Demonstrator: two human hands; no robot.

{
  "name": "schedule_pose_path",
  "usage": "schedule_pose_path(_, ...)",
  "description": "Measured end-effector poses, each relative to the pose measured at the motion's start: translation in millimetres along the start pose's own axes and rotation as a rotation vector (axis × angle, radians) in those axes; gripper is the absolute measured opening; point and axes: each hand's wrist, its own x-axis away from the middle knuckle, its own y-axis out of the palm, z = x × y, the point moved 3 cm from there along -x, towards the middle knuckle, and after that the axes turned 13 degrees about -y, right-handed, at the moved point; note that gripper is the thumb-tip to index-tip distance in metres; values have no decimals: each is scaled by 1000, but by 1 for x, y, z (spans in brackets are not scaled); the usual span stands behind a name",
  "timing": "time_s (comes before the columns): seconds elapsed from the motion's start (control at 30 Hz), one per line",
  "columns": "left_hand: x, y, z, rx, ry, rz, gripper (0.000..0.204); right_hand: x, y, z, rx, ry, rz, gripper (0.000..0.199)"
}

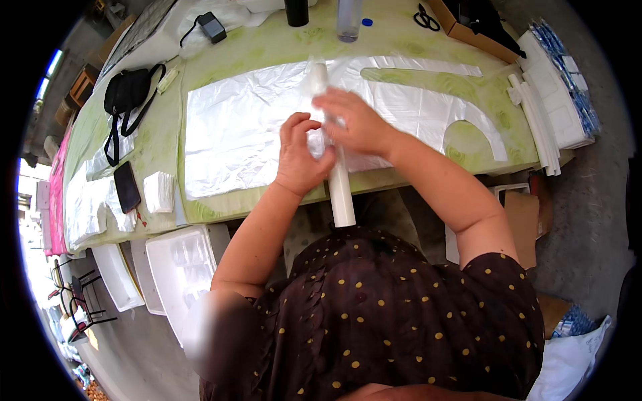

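White roll (342, 194) beneath the right hand (358, 122)

It lay just right of the left hand's (301, 160) curled, parted fingers; its long axis ran outward, near end overhanging the counter (267, 52). Blur hid whether the right fingers gripped. Thin white sheeting (234, 137) spread either side of the fingers.

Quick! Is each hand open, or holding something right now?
Left hand: half open, fingers curled, beside the long, white, cylindrical roll; contact unclear.
Right hand: over the roll, blurred; whether it grips cannot be told.
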Motion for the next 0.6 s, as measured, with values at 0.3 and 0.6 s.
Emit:
schedule_pose_path(0.3,-40,-9,50,-21,262,-485,34,27,19,-74,-194,-20,-38,28)
schedule_pose_path(0.6,5,-45,1,-273,-129,-537,46,115,-10,-111,-121,-62,244,17)
